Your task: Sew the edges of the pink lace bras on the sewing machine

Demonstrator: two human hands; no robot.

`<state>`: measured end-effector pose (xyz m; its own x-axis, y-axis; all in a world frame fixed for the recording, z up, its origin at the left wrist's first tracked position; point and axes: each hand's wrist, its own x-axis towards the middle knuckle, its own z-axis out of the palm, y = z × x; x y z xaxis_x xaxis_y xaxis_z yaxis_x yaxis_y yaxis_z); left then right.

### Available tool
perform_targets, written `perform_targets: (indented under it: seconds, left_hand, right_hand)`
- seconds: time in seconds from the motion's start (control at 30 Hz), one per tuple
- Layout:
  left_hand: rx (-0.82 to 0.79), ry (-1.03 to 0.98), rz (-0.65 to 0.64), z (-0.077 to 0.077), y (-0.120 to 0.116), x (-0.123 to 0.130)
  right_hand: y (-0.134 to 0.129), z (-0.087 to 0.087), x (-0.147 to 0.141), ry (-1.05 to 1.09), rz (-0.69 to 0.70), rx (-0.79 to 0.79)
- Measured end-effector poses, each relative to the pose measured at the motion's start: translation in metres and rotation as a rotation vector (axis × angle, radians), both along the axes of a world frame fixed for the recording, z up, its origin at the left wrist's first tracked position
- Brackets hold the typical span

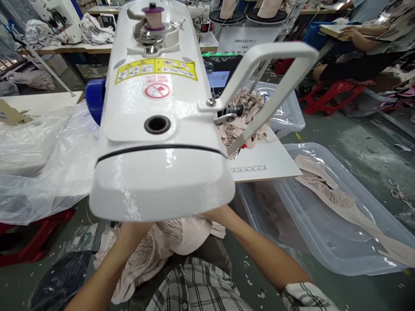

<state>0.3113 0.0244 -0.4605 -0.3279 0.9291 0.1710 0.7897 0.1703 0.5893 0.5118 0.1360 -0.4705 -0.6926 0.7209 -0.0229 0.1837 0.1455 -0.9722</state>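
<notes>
A white sewing machine (162, 177) fills the middle of the view, and its head covers the fingers of both hands. Only the wrist and back part of my left hand (138, 228) show, beside beige lace bras (175, 236) heaped over my lap. My right hand (218, 214) reaches under the machine head from the right, close to a smooth bra cup. Whether either hand grips the fabric is hidden. The bras hang down between my forearms, lace and smooth parts mixed.
A clear plastic bin (327, 255) at the right holds a beige lace piece (340, 198). Beige strips (246, 108) lie piled on the white tabletop (275, 162). Plastic sheeting (42, 151) covers the left side. Another person's hand (350, 32) shows at the upper right, near a red stool (337, 97).
</notes>
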Motion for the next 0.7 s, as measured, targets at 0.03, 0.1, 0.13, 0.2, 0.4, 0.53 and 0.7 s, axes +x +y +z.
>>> perform_targets:
  seconds: [0.03,0.1,0.13,0.2,0.4,0.53,0.7]
  left_hand:
    - [-0.002,0.006,0.003,-0.004,-0.001,-0.002]
    - [-0.010,-0.004,-0.002,-0.008,-0.003,-0.005]
    - [-0.012,-0.020,-0.004,-0.009,-0.003,-0.006]
    - [-0.006,-0.054,-0.002,-0.008,-0.004,-0.008]
    - [-0.050,-0.071,0.104,-0.014,-0.021,-0.012]
    - [0.031,-0.215,0.156,-0.055,-0.054,0.002]
    - [0.014,-0.331,-0.100,-0.106,-0.083,0.047]
  right_hand:
    - [0.000,0.002,0.000,-0.020,-0.002,0.010]
    - [0.000,0.004,0.000,-0.056,0.002,0.004]
    - [0.000,0.004,0.000,-0.066,0.003,-0.002]
    - [-0.001,0.000,0.002,-0.056,0.002,-0.004]
    - [-0.006,-0.035,0.019,0.022,-0.013,-0.002]
    - [-0.010,-0.052,0.034,0.030,-0.022,-0.099]
    - [-0.016,-0.058,0.048,0.049,-0.068,-0.165]
